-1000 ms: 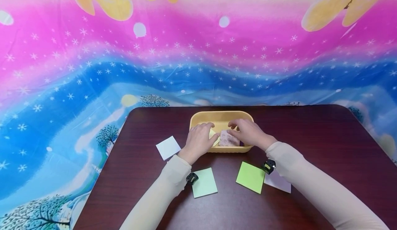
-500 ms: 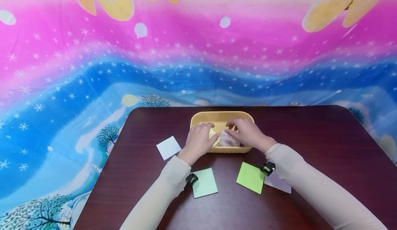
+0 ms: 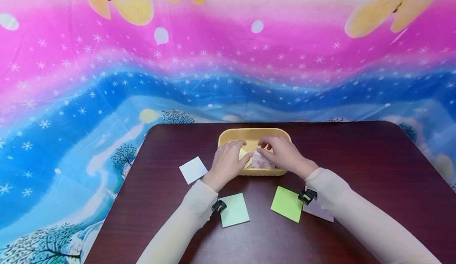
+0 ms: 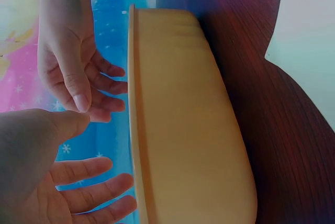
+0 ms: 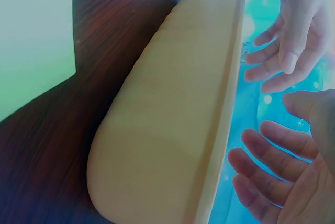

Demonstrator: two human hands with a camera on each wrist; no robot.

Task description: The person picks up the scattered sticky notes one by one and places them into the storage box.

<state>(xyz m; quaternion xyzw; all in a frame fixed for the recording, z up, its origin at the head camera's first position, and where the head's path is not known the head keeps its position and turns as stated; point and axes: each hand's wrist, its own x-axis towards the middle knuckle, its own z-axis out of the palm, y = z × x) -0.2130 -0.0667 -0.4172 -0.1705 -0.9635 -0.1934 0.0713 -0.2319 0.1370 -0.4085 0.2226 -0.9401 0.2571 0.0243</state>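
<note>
A yellow plastic basket stands near the far side of the table. My left hand hovers over its left end with fingers loosely bent, nothing between them. Over the right end is my right hand, its fingers and thumb spread apart and holding nothing. Inside the basket lie a pale yellow sticky note pad, partly behind the left thumb, and a pink patterned pad, partly behind the right hand. Both wrist views show the hands facing each other above the basket rim, with gaps between fingers and thumbs.
On the dark wooden table lie a white note pad left of the basket, and in front a mint green pad, a bright green pad and a lilac pad partly under the right sleeve. A printed cloth hangs behind.
My right hand has shifted slightly to the left over the patterned pad, covering more of it. The left hand stays almost still.
</note>
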